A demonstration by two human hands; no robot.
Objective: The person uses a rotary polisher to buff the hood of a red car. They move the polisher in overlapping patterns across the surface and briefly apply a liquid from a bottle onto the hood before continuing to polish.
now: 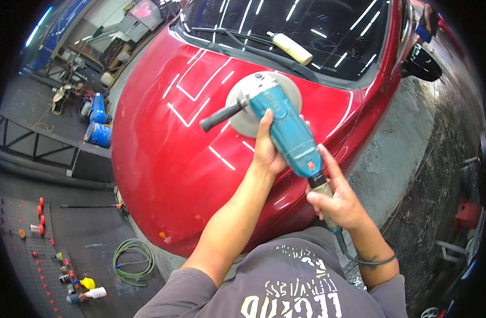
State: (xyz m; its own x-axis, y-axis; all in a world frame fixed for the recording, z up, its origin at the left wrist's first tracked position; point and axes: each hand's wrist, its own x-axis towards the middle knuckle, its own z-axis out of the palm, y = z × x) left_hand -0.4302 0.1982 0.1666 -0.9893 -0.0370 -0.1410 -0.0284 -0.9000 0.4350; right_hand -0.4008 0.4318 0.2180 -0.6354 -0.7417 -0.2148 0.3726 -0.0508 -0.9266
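Both my hands are on a teal polisher (pixel 291 135), held over the red car hood (pixel 163 153). Wrapped around the middle of its body is my left hand (pixel 269 151), thumb on top. My right hand (pixel 338 199) grips the narrow rear end, its index finger stretched along the casing. A pale round pad (pixel 289 87) sits at the polisher's far end; whether it touches the paint I cannot tell. From the head, a black side handle (pixel 221 116) sticks out to the left with no hand on it. The power cord (pixel 367 261) loops by my right forearm.
A cream bottle (pixel 291 49) lies at the windshield (pixel 333 26) base beside the wipers. The side mirror (pixel 422 62) juts out at far right. On the left are blue containers (pixel 98 134), a coiled green hose (pixel 132 261) and a pegboard (pixel 25 254). A person (pixel 426 24) stands far right.
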